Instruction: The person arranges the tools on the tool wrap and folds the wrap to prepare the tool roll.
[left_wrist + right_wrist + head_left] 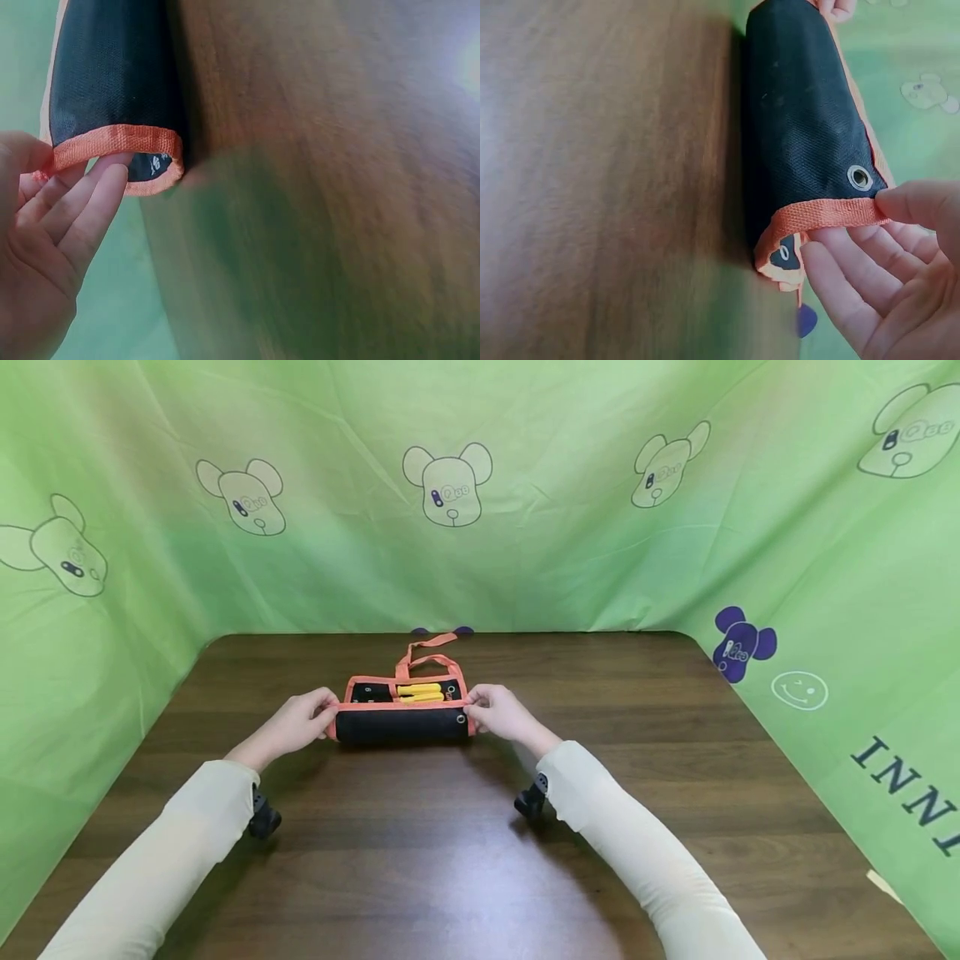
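Note:
A black fabric tool roll with orange edging lies partly rolled on the table. Its near part is curled over, while the far part lies flat and shows yellow-handled tools in the pockets; their kind is too small to tell. An orange strap trails off its far edge. My left hand pinches the orange edge at the left end, fingers partly inside the curl in the left wrist view. At the right end, my right hand pinches the edge beside a metal eyelet.
The brown wooden table extends around the roll on all sides. Green cloth printed with bear heads hangs behind it and along both sides. Black wrist cameras sit below the sleeve cuffs.

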A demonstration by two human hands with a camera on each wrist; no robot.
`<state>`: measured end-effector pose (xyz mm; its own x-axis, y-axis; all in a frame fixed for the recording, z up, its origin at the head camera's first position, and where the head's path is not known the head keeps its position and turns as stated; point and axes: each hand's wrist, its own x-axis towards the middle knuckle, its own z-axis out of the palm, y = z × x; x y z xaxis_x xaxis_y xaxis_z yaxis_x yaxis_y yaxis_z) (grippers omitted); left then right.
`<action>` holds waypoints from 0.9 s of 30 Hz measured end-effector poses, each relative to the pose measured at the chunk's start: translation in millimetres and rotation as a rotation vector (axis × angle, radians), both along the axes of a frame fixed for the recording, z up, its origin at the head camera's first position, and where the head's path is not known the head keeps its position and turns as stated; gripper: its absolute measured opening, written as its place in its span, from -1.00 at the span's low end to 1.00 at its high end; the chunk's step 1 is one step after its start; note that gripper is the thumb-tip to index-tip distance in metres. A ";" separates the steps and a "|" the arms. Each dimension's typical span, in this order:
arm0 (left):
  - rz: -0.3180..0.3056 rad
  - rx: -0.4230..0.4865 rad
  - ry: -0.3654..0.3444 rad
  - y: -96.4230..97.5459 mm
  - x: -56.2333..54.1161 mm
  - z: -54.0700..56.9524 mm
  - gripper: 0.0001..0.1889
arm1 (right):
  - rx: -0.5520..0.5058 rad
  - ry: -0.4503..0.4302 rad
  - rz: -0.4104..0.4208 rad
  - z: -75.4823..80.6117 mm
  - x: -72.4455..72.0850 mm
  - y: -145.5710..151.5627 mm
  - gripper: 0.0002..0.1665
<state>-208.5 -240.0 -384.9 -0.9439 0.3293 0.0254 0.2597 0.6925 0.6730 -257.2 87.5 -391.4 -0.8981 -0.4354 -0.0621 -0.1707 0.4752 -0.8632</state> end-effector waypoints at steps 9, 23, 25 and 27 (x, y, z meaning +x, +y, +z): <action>0.066 0.054 0.011 6.5 -18.3 -9.1 -0.91 | 0.016 0.055 -0.043 -8.7 -13.8 -5.0 -0.77; 0.066 -0.069 0.067 5.8 -25.9 -17.8 -0.81 | 0.310 0.290 0.070 -19.7 -21.7 -10.7 -0.71; 0.025 -0.095 0.045 2.6 -25.0 -19.5 -0.72 | 0.343 0.285 0.111 -20.5 -21.4 -9.3 -0.71; -0.017 -0.127 0.013 0.3 -22.3 -19.3 -0.59 | 0.379 0.293 0.158 -20.2 -20.7 -7.4 -0.61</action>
<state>-230.8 -239.7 -404.2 -0.9381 0.3462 -0.0056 0.2797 0.7673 0.5771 -277.9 80.1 -411.6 -0.8265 -0.5629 0.0030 -0.4750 0.6947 -0.5402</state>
